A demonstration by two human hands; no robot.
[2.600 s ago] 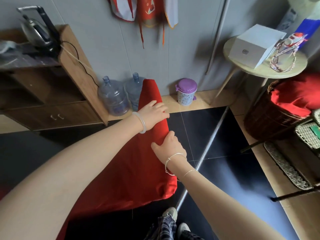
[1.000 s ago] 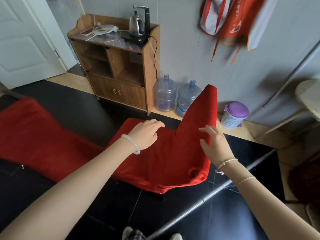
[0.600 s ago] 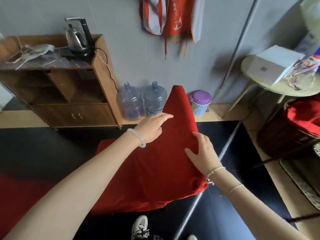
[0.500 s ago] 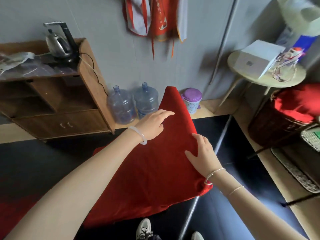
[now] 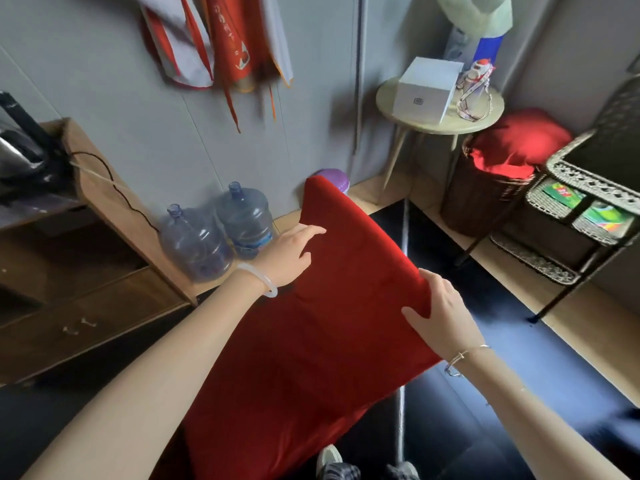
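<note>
Holding a red cloth (image 5: pixel 322 323) stretched out in front of the body, the person is working it above the dark floor (image 5: pixel 519 341), its far corner rising before a purple-lidded tub (image 5: pixel 333 175) by the wall. The right hand (image 5: pixel 440 313) is gripping the cloth's right edge, thumb lying on top and fingers curling under, probably to keep that side taut. The left hand (image 5: pixel 287 258) is resting on the upper left part with the forefinger stretched out and nothing pinched, seemingly pressing the fabric flat so a fold can be lined up. Two water bottles (image 5: pixel 221 237) are standing against the wall beside a wooden cabinet (image 5: pixel 104 271). A basket (image 5: pixel 485 202) on the right is holding more red fabric, likely where the finished pieces are going.

The red banner (image 5: pixel 228 46) hanging on the wall is showing characters too blurred to read. The white box (image 5: pixel 426 88) on the round table (image 5: pixel 450 124) is carrying a small square mark, illegible. The bottle labels and the green packets (image 5: pixel 602 216) in the wicker shelf are also too small to read.
</note>
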